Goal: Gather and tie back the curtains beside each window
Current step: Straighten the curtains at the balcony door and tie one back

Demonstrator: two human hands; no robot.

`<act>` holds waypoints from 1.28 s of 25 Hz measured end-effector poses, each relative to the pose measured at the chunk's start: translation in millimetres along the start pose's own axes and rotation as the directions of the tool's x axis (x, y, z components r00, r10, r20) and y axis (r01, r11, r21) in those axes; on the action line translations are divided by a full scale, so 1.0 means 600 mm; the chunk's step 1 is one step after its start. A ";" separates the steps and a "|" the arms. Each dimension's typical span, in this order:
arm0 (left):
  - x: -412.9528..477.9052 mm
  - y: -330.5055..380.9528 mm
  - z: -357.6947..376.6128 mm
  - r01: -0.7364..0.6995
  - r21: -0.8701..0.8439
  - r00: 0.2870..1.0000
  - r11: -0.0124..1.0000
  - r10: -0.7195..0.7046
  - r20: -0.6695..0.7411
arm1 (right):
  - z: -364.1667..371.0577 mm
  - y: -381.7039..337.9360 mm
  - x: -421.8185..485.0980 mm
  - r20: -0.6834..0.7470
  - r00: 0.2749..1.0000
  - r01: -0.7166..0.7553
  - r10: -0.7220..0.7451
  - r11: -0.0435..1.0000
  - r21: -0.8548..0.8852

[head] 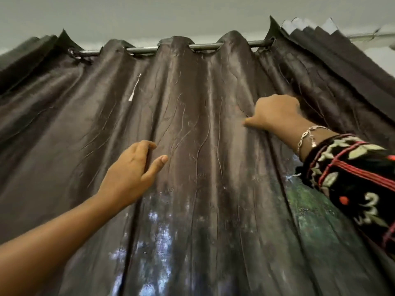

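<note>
**Gather pleat by pleat and let the rings slide**

Nearest, from the lower left of the frame, a bare forearm rises to the left hand [132, 167], just left of centre. Its fingers hook into a vertical fold of the curtain [192, 99] and the thumb lies on the front, in what looks like a light hold. At the right edge an embroidered sleeve [352, 174] and a bracelet [307, 135] lead up to the right hand [275, 116]. This hand sits higher, with its fingers curled behind a pleat and its thumb pressed on the face of the cloth. The hands are well apart, with a broad pleat between them.

Beyond them the dark curtain fills the frame, spread wide. Daylight and green show through it at lower centre. Farthest, along the top, it hangs by eyelets on the rod [141, 50], with cloth already bunched at the upper left and upper right.

The step looks to be the gathering itself, with no tying yet. It would likely go best if each hand closes firmly on its fold and the two are brought together sideways rather than downward, so the eyelets run along the rod without dragging on it. The sheeny cloth may slip, so full pleats are safer to take than a surface pinch. Keeping the stack even should make it easier to tie.
</note>
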State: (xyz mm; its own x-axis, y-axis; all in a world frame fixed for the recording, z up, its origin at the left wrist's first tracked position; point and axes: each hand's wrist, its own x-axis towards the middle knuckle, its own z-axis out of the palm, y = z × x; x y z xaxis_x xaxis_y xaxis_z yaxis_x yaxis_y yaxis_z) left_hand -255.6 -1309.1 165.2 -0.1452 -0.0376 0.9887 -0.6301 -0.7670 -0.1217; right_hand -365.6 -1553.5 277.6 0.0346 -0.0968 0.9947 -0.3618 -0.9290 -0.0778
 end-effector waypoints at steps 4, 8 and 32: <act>-0.021 -0.019 0.002 0.027 -0.005 1.000 1.000 -0.027 0.012 | 0.029 0.018 0.000 -0.022 1.000 0.003 -0.005 0.997 -0.080; -0.023 -0.009 0.012 0.053 0.009 0.999 0.999 -0.053 0.011 | 0.043 0.086 0.005 -0.065 0.998 -0.003 -0.007 0.989 -0.149; -0.009 0.191 0.051 0.536 0.114 0.844 0.837 -0.530 -0.075 | 0.060 0.197 -0.015 0.040 0.999 -0.009 -0.007 0.922 0.386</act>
State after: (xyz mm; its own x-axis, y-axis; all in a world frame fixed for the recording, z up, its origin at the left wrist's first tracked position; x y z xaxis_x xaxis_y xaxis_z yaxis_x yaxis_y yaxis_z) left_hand -303.6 -1416.5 148.8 0.1547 0.4229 0.8929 -0.5181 -0.7348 0.4378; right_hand -375.3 -1675.5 257.3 0.0742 -0.1042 0.9918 0.0259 -0.9940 -0.1063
